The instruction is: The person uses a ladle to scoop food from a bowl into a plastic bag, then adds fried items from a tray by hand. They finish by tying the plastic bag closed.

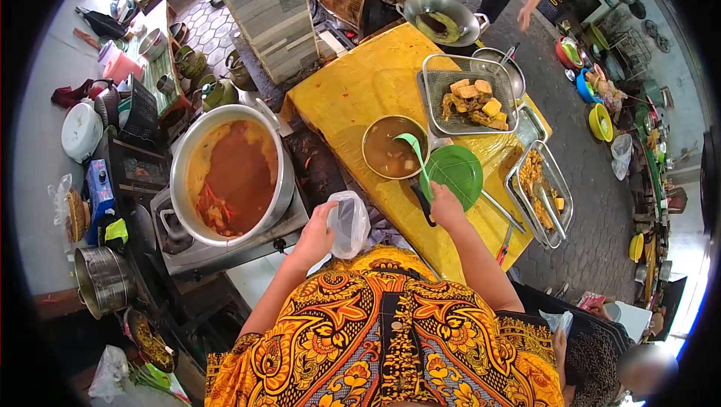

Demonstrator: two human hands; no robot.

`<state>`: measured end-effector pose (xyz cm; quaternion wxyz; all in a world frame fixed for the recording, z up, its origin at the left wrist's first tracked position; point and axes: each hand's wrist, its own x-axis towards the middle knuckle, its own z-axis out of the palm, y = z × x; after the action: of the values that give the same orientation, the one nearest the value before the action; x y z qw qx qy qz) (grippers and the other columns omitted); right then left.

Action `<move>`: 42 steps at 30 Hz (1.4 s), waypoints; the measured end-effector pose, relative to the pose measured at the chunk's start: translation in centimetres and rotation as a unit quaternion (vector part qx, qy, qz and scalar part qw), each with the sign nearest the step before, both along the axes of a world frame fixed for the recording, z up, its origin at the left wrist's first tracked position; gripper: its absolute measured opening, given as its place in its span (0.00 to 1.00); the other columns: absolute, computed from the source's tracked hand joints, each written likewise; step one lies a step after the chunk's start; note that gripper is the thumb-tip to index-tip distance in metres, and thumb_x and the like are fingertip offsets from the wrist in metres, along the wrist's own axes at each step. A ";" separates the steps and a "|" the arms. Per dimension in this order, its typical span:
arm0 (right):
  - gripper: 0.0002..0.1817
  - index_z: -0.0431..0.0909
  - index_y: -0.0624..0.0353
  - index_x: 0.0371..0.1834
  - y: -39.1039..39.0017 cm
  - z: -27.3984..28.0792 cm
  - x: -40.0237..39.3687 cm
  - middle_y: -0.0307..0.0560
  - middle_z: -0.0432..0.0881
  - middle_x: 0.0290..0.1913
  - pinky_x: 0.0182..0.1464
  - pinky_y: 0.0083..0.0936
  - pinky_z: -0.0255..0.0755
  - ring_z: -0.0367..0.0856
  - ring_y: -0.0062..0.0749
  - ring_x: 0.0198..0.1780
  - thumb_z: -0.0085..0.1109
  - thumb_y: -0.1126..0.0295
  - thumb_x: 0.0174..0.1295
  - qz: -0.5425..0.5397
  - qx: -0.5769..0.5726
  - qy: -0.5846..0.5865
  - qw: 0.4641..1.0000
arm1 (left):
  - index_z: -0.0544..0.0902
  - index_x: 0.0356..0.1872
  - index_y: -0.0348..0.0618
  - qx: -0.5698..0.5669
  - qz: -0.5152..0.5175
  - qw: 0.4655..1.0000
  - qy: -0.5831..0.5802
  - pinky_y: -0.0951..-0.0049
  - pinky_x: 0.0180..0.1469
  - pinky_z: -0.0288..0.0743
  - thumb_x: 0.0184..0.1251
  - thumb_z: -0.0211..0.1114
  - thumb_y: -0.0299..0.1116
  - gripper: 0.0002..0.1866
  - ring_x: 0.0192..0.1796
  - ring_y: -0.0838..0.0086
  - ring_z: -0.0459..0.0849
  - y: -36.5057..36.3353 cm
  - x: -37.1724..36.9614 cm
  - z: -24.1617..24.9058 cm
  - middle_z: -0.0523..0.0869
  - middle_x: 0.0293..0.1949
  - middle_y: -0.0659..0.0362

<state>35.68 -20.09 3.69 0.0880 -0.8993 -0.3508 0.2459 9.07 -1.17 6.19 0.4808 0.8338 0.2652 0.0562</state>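
Left fingers (324,211) grasp a bag (350,228) just left of the pan (366,153) as right fingers (442,197) grip a ladle (409,140) at its broth (384,150), best kept level to avoid drips.

1 head-worn wide-angle view, close above the hands (447,208) and yellow table (338,84), forward and downward.
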 end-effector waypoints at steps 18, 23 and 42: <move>0.25 0.72 0.65 0.58 0.3 0.9 0.4 0.63 0.78 0.51 0.56 0.40 0.69 0.76 0.54 0.54 0.47 0.77 0.53 0.024 0.116 0.121 0.986 | 0.62 0.64 0.43 0.063 0.068 0.990 0.109 0.57 0.59 0.68 0.52 0.52 0.16 0.33 0.59 0.47 0.70 1.9 4.6 -5.1 0.66 0.59 0.43; 0.26 0.72 0.61 0.58 1.6 4.9 0.8 0.59 0.82 0.40 0.44 0.35 0.73 0.81 0.46 0.40 0.50 0.75 0.51 -0.066 0.057 0.239 0.967 | 0.60 0.64 0.43 0.113 0.052 0.972 0.201 0.54 0.50 0.74 0.54 0.53 0.19 0.32 0.50 0.47 0.78 2.5 6.4 -4.6 0.66 0.56 0.45; 0.27 0.65 0.59 0.64 0.6 4.9 1.8 0.37 0.73 0.28 0.16 0.14 0.53 0.65 0.15 0.19 0.49 0.76 0.58 -0.201 0.119 0.519 0.822 | 0.62 0.63 0.42 0.121 0.046 0.946 0.298 0.56 0.48 0.76 0.53 0.55 0.21 0.32 0.49 0.48 0.79 3.0 9.8 -5.0 0.65 0.55 0.47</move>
<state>37.47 -19.46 8.61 0.4112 -0.6721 -0.0912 0.6090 18.88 1.87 1.24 0.2720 0.8515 0.4257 -0.1404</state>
